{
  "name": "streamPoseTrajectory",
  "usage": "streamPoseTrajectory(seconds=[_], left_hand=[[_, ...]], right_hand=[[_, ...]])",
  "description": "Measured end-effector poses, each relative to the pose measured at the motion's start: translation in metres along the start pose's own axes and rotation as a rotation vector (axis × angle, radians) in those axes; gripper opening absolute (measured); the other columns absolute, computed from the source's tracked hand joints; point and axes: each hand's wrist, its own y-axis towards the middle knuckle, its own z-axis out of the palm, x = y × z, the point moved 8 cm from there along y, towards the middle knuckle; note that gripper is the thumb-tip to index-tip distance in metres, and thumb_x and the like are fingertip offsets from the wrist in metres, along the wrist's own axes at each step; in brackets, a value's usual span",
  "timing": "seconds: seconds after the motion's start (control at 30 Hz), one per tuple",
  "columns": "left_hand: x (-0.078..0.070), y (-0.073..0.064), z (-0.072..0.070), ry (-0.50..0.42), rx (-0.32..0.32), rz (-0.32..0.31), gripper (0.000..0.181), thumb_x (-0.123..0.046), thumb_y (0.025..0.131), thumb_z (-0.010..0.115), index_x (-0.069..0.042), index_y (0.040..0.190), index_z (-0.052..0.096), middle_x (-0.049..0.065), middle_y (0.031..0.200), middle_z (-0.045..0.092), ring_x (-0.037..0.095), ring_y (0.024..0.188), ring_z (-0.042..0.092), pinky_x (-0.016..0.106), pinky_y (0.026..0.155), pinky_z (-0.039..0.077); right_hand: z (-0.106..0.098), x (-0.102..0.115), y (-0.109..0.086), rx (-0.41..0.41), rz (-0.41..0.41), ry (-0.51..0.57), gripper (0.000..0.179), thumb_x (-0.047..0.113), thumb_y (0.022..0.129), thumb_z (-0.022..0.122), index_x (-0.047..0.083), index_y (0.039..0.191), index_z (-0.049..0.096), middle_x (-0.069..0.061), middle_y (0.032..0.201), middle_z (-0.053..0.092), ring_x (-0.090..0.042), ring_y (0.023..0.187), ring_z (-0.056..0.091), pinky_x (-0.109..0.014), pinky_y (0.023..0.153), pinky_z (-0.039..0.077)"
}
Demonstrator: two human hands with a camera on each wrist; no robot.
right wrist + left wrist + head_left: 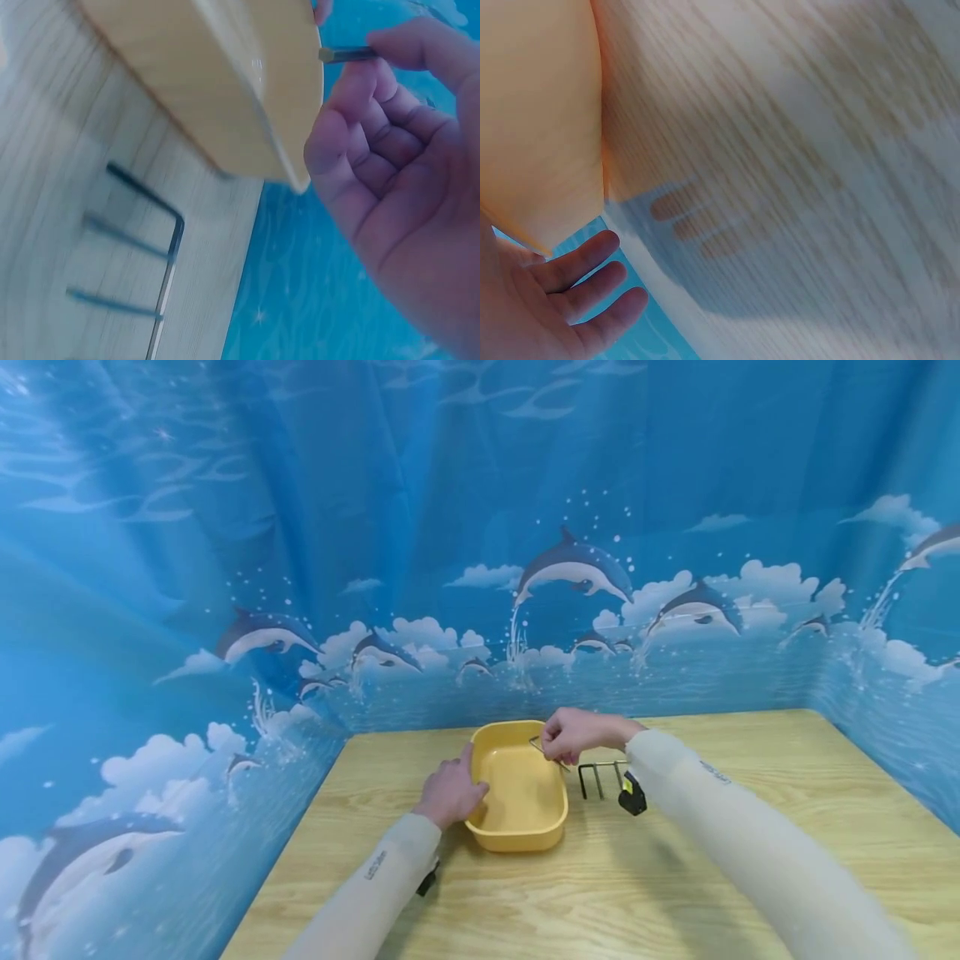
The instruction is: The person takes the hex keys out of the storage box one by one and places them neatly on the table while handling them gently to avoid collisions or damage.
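Observation:
A yellow rectangular plastic tub [517,781] stands upright near the table's back edge. My left hand [447,789] grips its left wall, thumb over the rim. The left wrist view has three fingers [592,296] of this hand loosely bent beside the tub's outer wall. Above the tub's right rim, my right hand [577,735] pinches an L-shaped hex key [349,54] between thumb and fingertips. Its bent end [535,742] hangs over the tub's inside. More black hex keys [597,779] lie in a row on the table, right of the tub and below the right wrist.
The light wood table [720,843] meets a blue dolphin-print curtain [420,527] at the back and left. Small black devices sit at both wrists, the right one [632,795] with a yellow patch.

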Motion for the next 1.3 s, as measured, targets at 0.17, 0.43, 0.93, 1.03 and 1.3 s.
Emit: streamPoseTrajectory(seconds=[0.17,0.43,0.93,1.03,1.3], left_hand=[[0.001,0.000,0.001,-0.007,0.004,-0.003,0.077,-0.038,0.094,0.062,-0.008,0.157,0.030,0.025,0.128,0.062,0.040,0.117,0.061,0.054,0.096,0.051],[0.002,0.002,0.001,0.003,0.008,-0.001,0.076,-0.039,0.094,0.061,-0.008,0.157,0.030,0.024,0.128,0.062,0.039,0.117,0.061,0.054,0.096,0.051],[0.003,0.002,0.002,0.003,0.024,-0.012,0.078,-0.039,0.095,0.060,-0.009,0.159,0.026,0.024,0.131,0.061,0.039,0.119,0.060,0.054,0.097,0.051],[0.004,0.002,0.003,-0.009,0.022,-0.006,0.078,-0.039,0.095,0.060,-0.008,0.159,0.026,0.024,0.132,0.060,0.040,0.120,0.059,0.054,0.097,0.050],[0.001,0.002,0.002,-0.013,0.013,-0.002,0.078,-0.038,0.094,0.062,-0.006,0.158,0.029,0.023,0.128,0.063,0.039,0.118,0.061,0.054,0.097,0.051]], right_hand=[[-0.013,-0.018,-0.024,-0.026,0.015,0.071,0.016,0.011,0.093,0.059,0.010,0.076,0.058,-0.004,0.070,0.058,-0.018,0.063,0.053,-0.032,0.064,0.053],[-0.034,-0.058,-0.062,-0.077,0.074,0.127,0.016,0.013,0.095,0.064,0.005,0.082,0.060,-0.005,0.072,0.059,-0.018,0.063,0.053,-0.032,0.062,0.051],[-0.055,-0.134,-0.105,-0.186,0.239,0.155,0.018,0.011,0.094,0.060,0.004,0.078,0.056,-0.005,0.068,0.056,-0.016,0.060,0.047,-0.032,0.060,0.046],[-0.057,-0.150,-0.112,-0.234,0.296,0.133,0.026,0.009,0.093,0.059,0.009,0.068,0.050,-0.002,0.060,0.049,-0.014,0.053,0.039,-0.031,0.055,0.040],[-0.059,-0.179,-0.126,-0.305,0.393,-0.021,0.039,0.006,0.089,0.058,0.018,0.055,0.043,0.005,0.049,0.041,-0.009,0.045,0.033,-0.027,0.049,0.036]])
